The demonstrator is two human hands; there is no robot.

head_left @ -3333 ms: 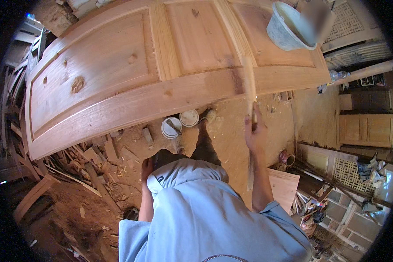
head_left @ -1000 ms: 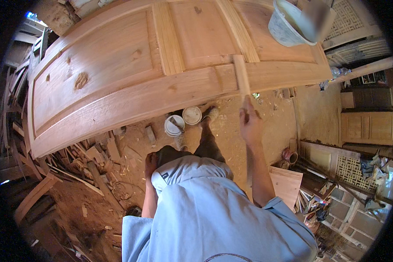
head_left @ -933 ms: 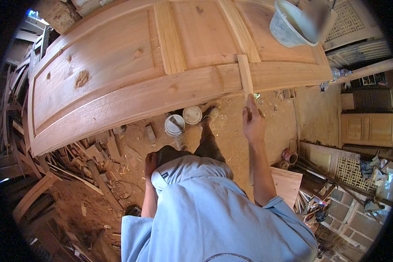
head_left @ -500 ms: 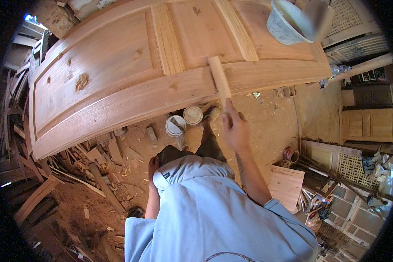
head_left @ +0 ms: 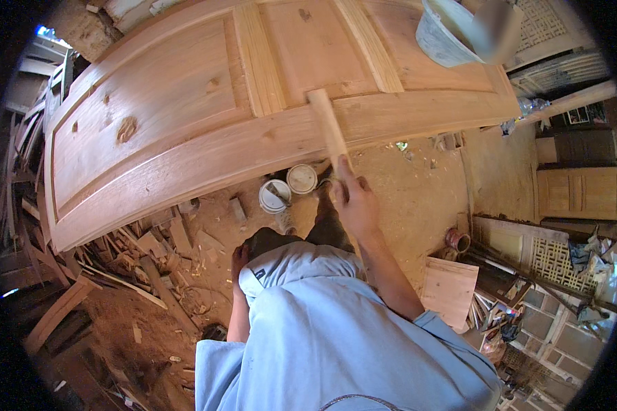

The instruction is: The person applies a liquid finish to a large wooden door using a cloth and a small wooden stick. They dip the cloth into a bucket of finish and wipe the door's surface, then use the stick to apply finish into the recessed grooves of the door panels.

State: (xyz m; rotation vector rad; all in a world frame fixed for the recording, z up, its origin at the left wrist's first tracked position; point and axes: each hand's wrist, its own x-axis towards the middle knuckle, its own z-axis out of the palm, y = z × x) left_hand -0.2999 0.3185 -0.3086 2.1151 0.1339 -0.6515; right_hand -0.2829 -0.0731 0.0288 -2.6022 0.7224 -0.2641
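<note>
My right hand (head_left: 358, 205) is closed around the near end of a pale, flat wooden stick (head_left: 330, 127). The stick's far end lies on the lower rail of a large panelled wooden door (head_left: 185, 171), just below the middle panel. This door has raised panels, lighter upright bars and a few dark knots, and stretches across the upper part of the view. Down by my left hip, my left hand (head_left: 240, 256) rests against my dark trousers and shirt hem, its fingers mostly hidden.
A grey-blue basin (head_left: 445, 38) stands on the door's far right. Two white-lidded buckets (head_left: 275, 197) sit on the ground beneath the near edge. Scrap wood (head_left: 147, 240) is heaped at the left; a square board (head_left: 450, 291) and lattice panels (head_left: 559, 264) are at the right.
My right hand and the wooden stick have shifted left along the door's lower rail. My left hand stays at my hip.
</note>
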